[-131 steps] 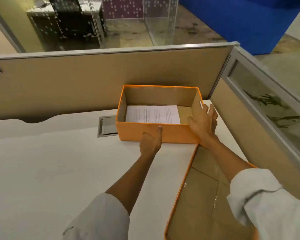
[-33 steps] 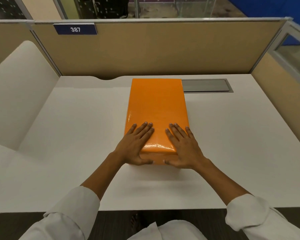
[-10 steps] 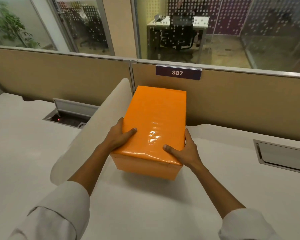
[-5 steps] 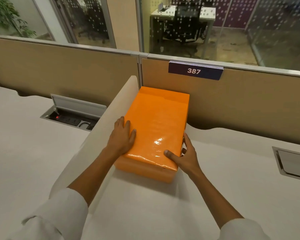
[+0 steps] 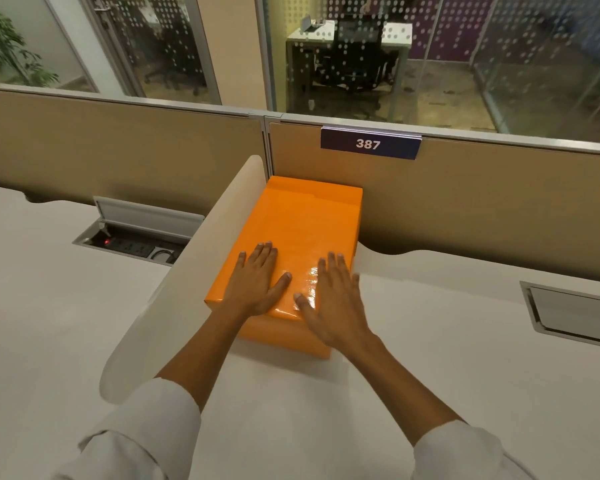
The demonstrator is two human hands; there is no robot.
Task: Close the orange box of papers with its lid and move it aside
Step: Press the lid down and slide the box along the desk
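Observation:
The orange box (image 5: 298, 223) stands on the white desk (image 5: 430, 358) with its glossy lid on, so the papers are hidden. Its far end is against the tan partition and its left side runs along the white curved divider (image 5: 201, 258). My left hand (image 5: 257, 282) lies flat on the near part of the lid, fingers spread. My right hand (image 5: 333, 299) is flat with fingers apart over the lid's near right corner, partly past the edge. Neither hand grips anything.
The tan partition (image 5: 482, 199) with the dark "387" sign (image 5: 370, 143) closes the back. A shut cable hatch (image 5: 575, 313) is set in the desk at the right. Beyond the divider, an open hatch with sockets (image 5: 136, 240) sits in the neighbouring desk.
The box has come down onto the desk and slid back against the partition. Both hands have left its sides and now rest flat on top of the lid.

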